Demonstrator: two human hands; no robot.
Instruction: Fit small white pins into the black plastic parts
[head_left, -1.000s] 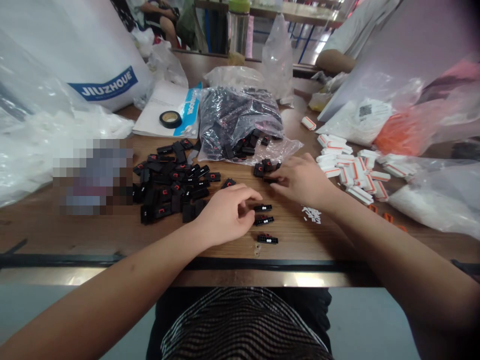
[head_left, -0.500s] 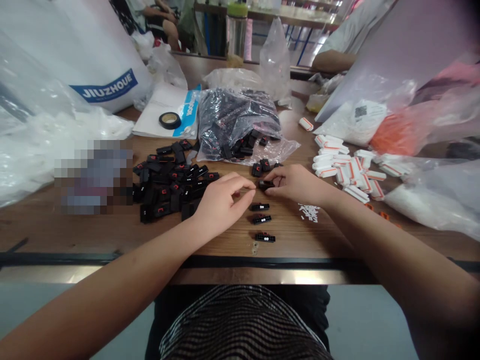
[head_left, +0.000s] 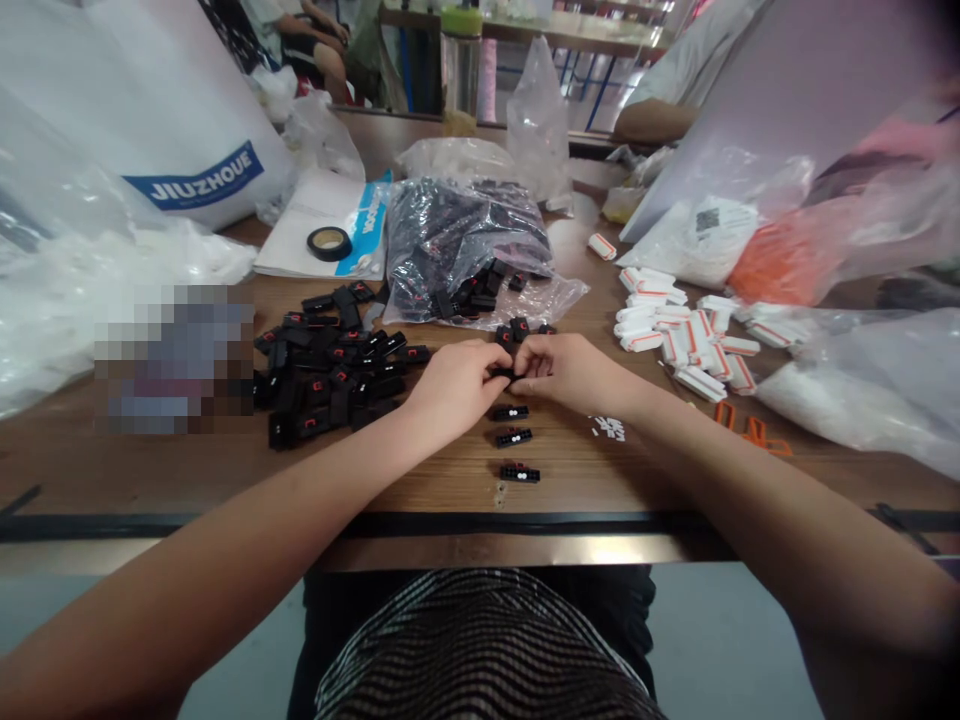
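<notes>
Between the fingertips of both hands is a black connector housing (head_left: 504, 374), mostly covered by the fingers. My left hand (head_left: 459, 384) pinches its left end, and my right hand (head_left: 559, 364) grips it from the right. Below them on the table, three black connectors with white dots (head_left: 513, 412) lie in a column, one nearer the edge than the other. Just beyond my fingers sit a few black housings with red clips (head_left: 519, 328). Small white pins (head_left: 611, 429) lie in a little heap, partly hidden by my right forearm.
Left of my hands spreads a pile of black housings (head_left: 337, 372). Behind stands a clear bag of housings (head_left: 465, 235), beside a tape roll (head_left: 328, 243) on papers. White-and-orange connectors (head_left: 694, 335) and orange frames (head_left: 754, 432) lie to the right. Another person's arm (head_left: 656, 120) shows at the back.
My left hand has moved right and closed on the black connector housing, meeting my right hand, which held it before. The view has shifted slightly.
</notes>
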